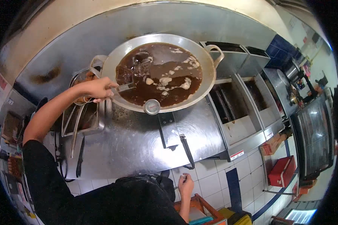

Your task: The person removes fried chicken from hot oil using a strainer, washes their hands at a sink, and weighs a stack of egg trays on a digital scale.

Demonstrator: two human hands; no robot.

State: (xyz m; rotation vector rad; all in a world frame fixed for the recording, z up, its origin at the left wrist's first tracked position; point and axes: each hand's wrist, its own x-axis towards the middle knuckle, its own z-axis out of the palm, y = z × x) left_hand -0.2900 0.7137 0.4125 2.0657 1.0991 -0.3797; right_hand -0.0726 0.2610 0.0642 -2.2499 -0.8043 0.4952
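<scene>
A large metal wok (208, 90) with two loop handles holds dark brown liquid (169, 71) with pale foam patches. My left hand (99, 89) reaches over the wok's left rim, its fingers closed on a flat, pale metal utensil (126, 87) whose far end enters the liquid. Bubbles and ripples show near that end. Clipped at the front rim is a round dial thermometer (151, 107). Low beside my body, away from the wok, my right hand (186, 185) has curled fingers; a small dark patch shows at them, too small to name.
Left of the wok, a wire strainer (76, 125) with brown pieces rests over a metal tray (97, 125). A black-handled tool (80, 156) lies on the steel counter (135, 150). Deep fryer basins (229, 101) stand to the right. A red box (282, 171) sits lower right.
</scene>
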